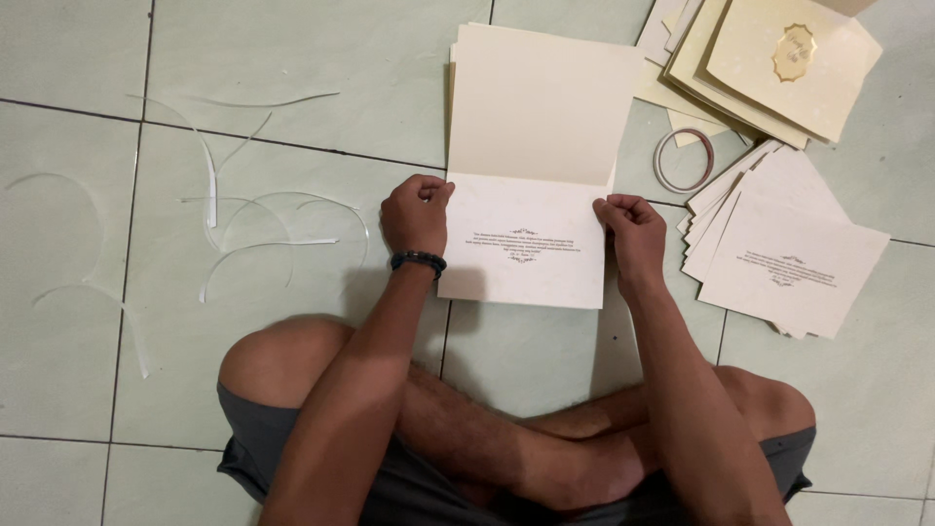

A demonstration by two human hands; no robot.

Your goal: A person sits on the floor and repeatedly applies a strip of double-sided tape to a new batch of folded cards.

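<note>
A cream printed sheet [523, 242] lies on the tiled floor, its top edge along the fold of an open cream card [538, 102] that extends away from me. My left hand [417, 213] pinches the sheet's upper left corner, fingers curled; a dark beaded bracelet sits on that wrist. On the opposite side, my right hand [631, 229] pinches the upper right edge of the same sheet. Small dark printed lines sit in the sheet's centre.
A fanned pile of similar printed sheets [787, 258] lies to the right. Cream envelopes or cards with a gold emblem [779, 60] are stacked at top right, with a tape roll [685, 161] beside them. Thin curled backing strips [248, 219] litter the floor at left. My crossed legs fill the bottom.
</note>
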